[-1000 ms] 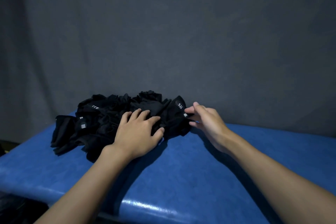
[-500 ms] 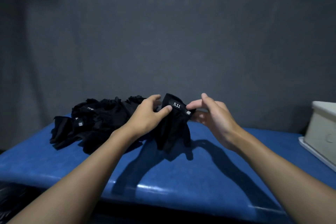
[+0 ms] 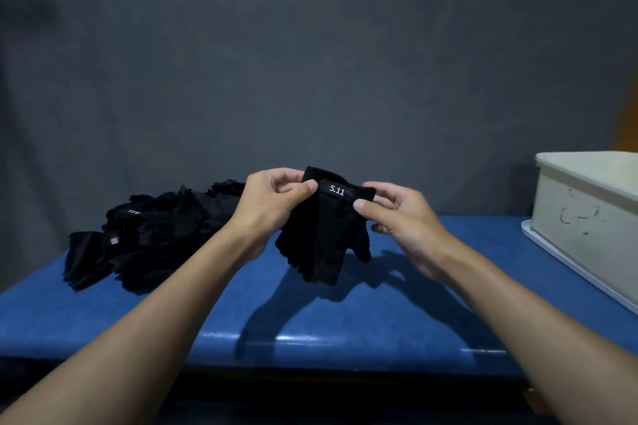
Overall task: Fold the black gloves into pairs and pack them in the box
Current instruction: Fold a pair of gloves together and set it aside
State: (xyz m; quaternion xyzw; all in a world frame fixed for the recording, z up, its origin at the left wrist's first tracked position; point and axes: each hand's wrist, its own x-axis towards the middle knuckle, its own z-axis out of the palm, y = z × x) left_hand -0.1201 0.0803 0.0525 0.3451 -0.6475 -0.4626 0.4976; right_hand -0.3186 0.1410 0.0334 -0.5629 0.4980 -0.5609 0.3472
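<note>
Blue table (image 3: 379, 321), grey backdrop (image 3: 310, 62); glove (image 3: 321, 241) in pinch of left hand (image 3: 272, 203), right hand (image 3: 404, 217).

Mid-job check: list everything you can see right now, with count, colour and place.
held glove: one, black with a white 5.11 label, hanging above the table between both hands
glove pile: one heap, gloves uncountable, black, left on the table
box: one, off-white, right on the table
table: one, blue, under everything
backdrop: one, grey, behind the table
left hand: one, pinches the held glove's cuff
right hand: one, pinches the cuff's other end
</note>
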